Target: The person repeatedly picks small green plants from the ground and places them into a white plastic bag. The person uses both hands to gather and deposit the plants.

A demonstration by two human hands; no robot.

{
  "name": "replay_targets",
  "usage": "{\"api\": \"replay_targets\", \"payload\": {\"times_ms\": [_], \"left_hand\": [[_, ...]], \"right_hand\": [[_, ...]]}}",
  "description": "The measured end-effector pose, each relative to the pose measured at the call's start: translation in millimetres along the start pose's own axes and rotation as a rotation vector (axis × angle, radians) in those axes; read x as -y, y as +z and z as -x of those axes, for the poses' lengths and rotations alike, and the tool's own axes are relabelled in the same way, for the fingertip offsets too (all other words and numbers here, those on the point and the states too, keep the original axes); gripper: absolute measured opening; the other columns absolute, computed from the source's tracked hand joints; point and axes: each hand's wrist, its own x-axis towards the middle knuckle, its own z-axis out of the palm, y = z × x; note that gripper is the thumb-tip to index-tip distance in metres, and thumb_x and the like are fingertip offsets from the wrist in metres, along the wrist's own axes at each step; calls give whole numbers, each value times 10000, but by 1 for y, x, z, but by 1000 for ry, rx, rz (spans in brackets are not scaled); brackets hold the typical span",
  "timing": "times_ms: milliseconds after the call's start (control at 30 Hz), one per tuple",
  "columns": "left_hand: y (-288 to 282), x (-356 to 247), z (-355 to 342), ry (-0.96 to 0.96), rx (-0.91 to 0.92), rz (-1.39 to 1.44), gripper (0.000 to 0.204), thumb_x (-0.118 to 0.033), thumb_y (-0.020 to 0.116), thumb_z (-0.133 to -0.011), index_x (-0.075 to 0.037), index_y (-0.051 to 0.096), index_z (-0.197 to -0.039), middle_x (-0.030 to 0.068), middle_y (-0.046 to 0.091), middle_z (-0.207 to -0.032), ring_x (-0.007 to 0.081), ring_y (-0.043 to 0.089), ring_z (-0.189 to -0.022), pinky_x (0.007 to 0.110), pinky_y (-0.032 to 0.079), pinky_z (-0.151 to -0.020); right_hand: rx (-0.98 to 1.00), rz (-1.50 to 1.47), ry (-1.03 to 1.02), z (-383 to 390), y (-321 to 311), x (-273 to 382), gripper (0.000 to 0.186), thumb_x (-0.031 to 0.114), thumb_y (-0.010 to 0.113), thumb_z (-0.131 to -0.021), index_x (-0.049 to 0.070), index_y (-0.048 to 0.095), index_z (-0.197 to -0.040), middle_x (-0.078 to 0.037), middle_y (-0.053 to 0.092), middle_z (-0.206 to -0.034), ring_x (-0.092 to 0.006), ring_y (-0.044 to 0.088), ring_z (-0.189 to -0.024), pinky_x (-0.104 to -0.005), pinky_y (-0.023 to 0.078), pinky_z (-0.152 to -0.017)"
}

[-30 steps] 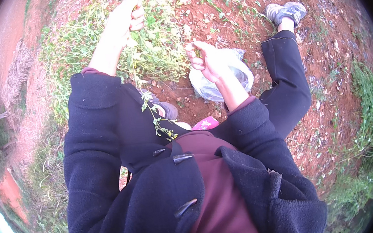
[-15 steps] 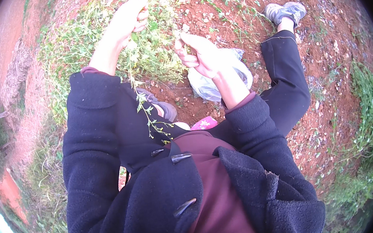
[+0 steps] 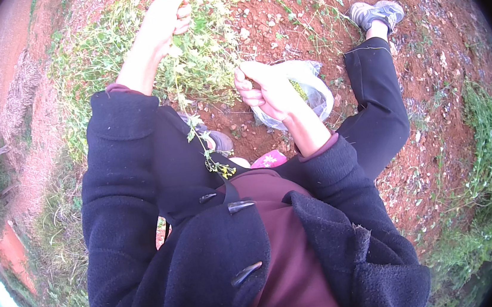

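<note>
My left hand (image 3: pixel 172 17) is closed high at the upper left, gripping a long leafy plant stem that hangs down to small yellow flowers (image 3: pixel 223 169) over my lap. My right hand (image 3: pixel 258 89), lower and to the right, has its fingers curled closed; whatever is inside is hidden. It is in front of a white translucent plastic bag (image 3: pixel 318 101), which rests on the soil and holds small yellow-green pieces (image 3: pixel 300 91).
A pile of cut green plants (image 3: pixel 98 58) covers reddish, stony soil (image 3: pixel 429 74) at upper left. My outstretched right leg ends in a grey shoe (image 3: pixel 376 13). A pink patterned item (image 3: pixel 269 160) sits near my lap. Weeds (image 3: pixel 482 176) grow along the right side.
My right hand rose leftward, then dropped slightly, staying left of where it began. The hanging stem has swayed. More of the yellow-green pieces in the bag now shows.
</note>
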Motion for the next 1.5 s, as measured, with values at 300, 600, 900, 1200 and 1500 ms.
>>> {"api": "replay_targets", "payload": {"times_ms": [300,600,900,1200,1500], "left_hand": [[-9,-3,-7,33,-11,55,257,-305,494,-973,-109,465,-809,-72,333,-596,37,271,-465,198,244,-431],[5,4,-8,13,29,6,249,-309,492,-972,-100,470,-840,-69,347,-611,32,279,-473,193,236,-430],[4,8,-18,-59,-44,154,162,-265,497,-952,-141,482,-849,-63,387,-620,48,322,-463,205,255,-413],[2,18,-20,-32,91,138,219,-270,484,-976,-81,503,-867,-57,392,-641,42,335,-499,193,287,-449],[-9,7,-28,-118,-49,329,151,-276,510,-934,-184,486,-817,-46,403,-598,86,368,-459,225,286,-393]], "right_hand": [[-48,-52,-37,3,-13,0,287,275,419,-979,16,540,-948,10,451,-748,-41,284,-516,-185,221,-439],[-76,-81,-72,-19,18,20,338,309,422,-988,-6,545,-990,-2,492,-773,-55,330,-523,-190,230,-424],[6,-116,-30,-13,17,10,227,259,447,-992,68,496,-878,13,442,-745,-41,286,-511,-179,230,-428],[-36,-121,-68,6,8,-3,214,236,463,-973,68,487,-843,19,432,-708,-38,284,-499,-180,212,-420],[-176,-173,-84,8,-28,-2,284,279,470,-979,3,537,-987,-12,488,-775,-61,350,-540,-179,256,-432]]}}
